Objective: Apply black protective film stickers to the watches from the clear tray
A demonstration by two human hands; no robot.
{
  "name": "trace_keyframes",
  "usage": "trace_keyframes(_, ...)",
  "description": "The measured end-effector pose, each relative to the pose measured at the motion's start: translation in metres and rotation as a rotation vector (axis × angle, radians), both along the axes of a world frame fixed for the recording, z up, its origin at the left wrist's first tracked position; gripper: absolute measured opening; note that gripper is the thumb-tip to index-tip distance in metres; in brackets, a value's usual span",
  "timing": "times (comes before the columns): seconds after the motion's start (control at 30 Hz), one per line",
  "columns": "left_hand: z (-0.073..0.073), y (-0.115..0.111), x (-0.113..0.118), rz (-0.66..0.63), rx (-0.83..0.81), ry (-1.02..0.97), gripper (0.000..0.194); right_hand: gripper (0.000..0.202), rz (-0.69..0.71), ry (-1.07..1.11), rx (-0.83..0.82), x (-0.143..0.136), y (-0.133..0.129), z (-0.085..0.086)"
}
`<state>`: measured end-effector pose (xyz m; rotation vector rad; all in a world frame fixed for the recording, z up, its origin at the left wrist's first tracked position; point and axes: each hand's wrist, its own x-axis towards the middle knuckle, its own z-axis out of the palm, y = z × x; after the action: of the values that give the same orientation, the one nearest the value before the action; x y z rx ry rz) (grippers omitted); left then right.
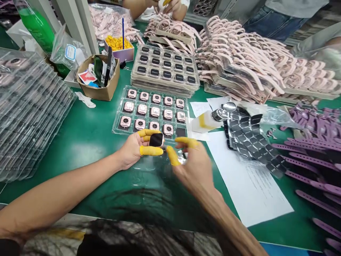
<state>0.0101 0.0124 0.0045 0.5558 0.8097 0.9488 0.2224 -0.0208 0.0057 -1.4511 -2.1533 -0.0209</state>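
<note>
My left hand (pixel 135 149), with yellow finger cots on its fingers, holds a smartwatch case (pixel 156 139) with its black screen facing up. Just to the right, my right hand (pixel 193 160) also wears yellow finger cots and is smeared by motion. Its thumb and forefinger look apart, close to the watch's edge. A small shiny silver patch shows between them; I cannot tell whether it is held. Beyond my hands lies a clear plastic tray (pixel 119 113) of pink watch cases, most with their backs up. Its near right pocket shows only a dark square.
Behind stands a stack of watch trays (pixel 165 85). More stacked trays (pixel 34 117) rise at left, near a cardboard box (pixel 106 93). At right are a pump bottle (pixel 204 122), black square pieces (pixel 246 137), paper (pixel 247 185) and purple straps (pixel 317 156). Another person's hands (pixel 173 6) work opposite.
</note>
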Motion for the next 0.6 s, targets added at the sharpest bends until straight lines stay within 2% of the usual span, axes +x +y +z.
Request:
trace_keyframes(0.1,0.004,-0.002,-0.001,0.071,-0.018,-0.036,0.066,0.027,-0.066,-0.064,-0.084,-0.021,0.002,-0.014)
trace_keyframes(0.27,0.002,0.0,-0.005,0.075,0.04,-0.022,0.071,0.03,-0.135,0.089,-0.174,-0.017,-0.001,-0.031)
trace_keyframes(0.4,-0.004,0.001,-0.004,0.076,0.138,0.126,0.078,0.018,-0.189,0.306,-0.339,-0.015,0.001,-0.032)
trace_keyframes(0.5,-0.008,-0.003,-0.003,0.031,0.232,0.264,0.076,0.018,-0.246,0.445,-0.401,-0.015,0.004,-0.03)
trace_keyframes(0.6,-0.009,-0.008,-0.002,-0.04,0.266,0.386,0.072,0.014,-0.245,0.456,-0.426,-0.013,0.006,-0.027)
